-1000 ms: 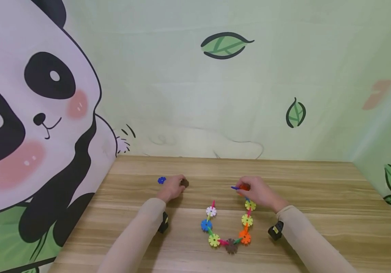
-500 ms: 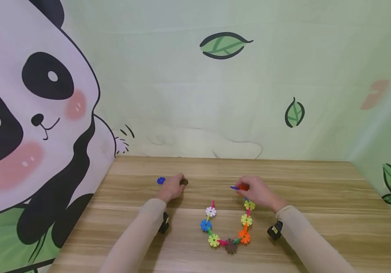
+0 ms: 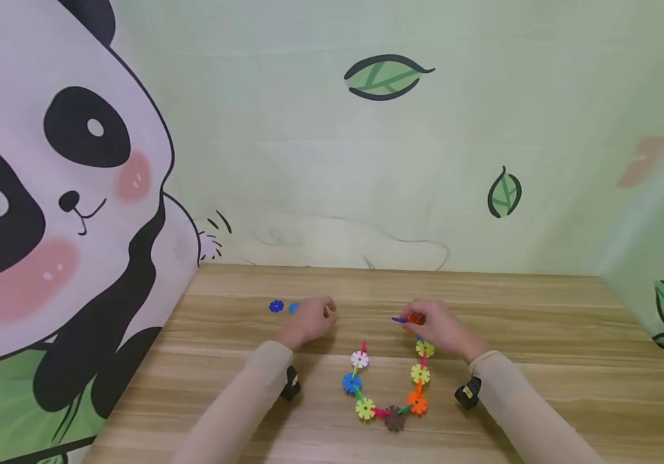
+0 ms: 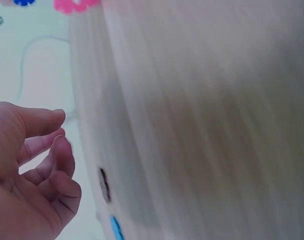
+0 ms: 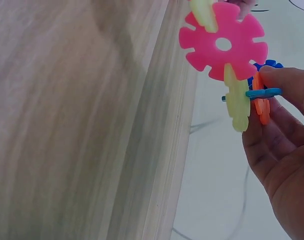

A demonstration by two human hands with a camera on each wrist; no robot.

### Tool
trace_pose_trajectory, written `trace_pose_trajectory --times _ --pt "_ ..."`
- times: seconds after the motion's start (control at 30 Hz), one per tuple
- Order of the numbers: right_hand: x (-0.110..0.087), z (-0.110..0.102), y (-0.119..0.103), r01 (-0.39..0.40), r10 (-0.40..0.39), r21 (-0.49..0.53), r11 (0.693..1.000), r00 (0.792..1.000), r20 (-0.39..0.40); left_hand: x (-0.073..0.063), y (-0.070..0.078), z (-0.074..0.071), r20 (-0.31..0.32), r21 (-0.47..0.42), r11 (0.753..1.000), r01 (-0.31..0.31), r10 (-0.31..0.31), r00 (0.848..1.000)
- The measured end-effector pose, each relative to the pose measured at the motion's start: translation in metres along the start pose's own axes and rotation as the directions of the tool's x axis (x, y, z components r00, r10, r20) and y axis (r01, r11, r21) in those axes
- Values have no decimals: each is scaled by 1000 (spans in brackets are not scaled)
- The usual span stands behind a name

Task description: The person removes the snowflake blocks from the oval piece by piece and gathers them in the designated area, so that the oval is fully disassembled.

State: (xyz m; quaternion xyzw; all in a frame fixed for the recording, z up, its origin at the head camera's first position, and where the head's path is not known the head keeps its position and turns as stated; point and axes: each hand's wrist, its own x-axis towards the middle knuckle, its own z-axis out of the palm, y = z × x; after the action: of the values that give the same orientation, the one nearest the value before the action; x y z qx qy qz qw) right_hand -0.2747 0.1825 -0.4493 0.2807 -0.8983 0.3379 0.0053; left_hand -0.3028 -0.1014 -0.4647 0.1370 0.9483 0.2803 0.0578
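A chain of notched plastic snowflake discs (image 3: 418,403) curves in a U over the wooden table. My right hand (image 3: 440,327) pinches its far right end, where an orange disc (image 5: 262,105) and a dark blue disc (image 5: 270,64) join. Beside them, a light blue disc (image 5: 264,93) slots into a yellow one (image 5: 237,102). My left hand (image 3: 311,317), fingers loosely curled, hovers near the back with nothing in its grasp. Close to it lie a light blue disc (image 4: 116,228) and a brown disc (image 4: 104,185); the hand hides the brown one in the head view.
A loose dark blue disc (image 3: 276,306) lies at the back left of the wooden table (image 3: 569,335). Behind the table stands a backdrop (image 3: 285,161) with a printed panda and leaves.
My left hand has let go of the brown disc and shifted right, uncovering the loose light blue disc. The right hand keeps its pinch at the chain's end.
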Motion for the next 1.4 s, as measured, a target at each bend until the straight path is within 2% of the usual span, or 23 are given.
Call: trace_pose_trajectory --times 0.13,0.2,0.37,0.53,0.87,1.07,1.27,1.4 --pt "0 0 -1 -33 33 14 999 999 8 0 14 4 -13 -42 995 -90 89 996" --pt "0 0 -1 -41 41 21 999 999 10 0 20 6 -22 -98 988 -124 122 992" --pt "0 -1 -2 -39 39 23 999 999 9 -3 37 12 -30 -246 954 -169 166 986" --pt "1 -2 -5 -27 26 40 999 999 23 -2 51 20 -35 -316 929 -192 191 981" --pt "5 0 -7 18 -19 44 999 999 30 0 67 31 -36 -334 912 -239 241 970" --pt "5 1 -6 36 -37 36 999 999 32 2 69 34 -57 -325 907 -267 263 963" --pt "6 1 -8 27 -28 32 999 999 29 3 70 36 -77 -339 902 -268 258 963" --pt "5 2 -7 14 -15 57 998 1000 23 3 70 37 -104 -339 896 -287 268 958"
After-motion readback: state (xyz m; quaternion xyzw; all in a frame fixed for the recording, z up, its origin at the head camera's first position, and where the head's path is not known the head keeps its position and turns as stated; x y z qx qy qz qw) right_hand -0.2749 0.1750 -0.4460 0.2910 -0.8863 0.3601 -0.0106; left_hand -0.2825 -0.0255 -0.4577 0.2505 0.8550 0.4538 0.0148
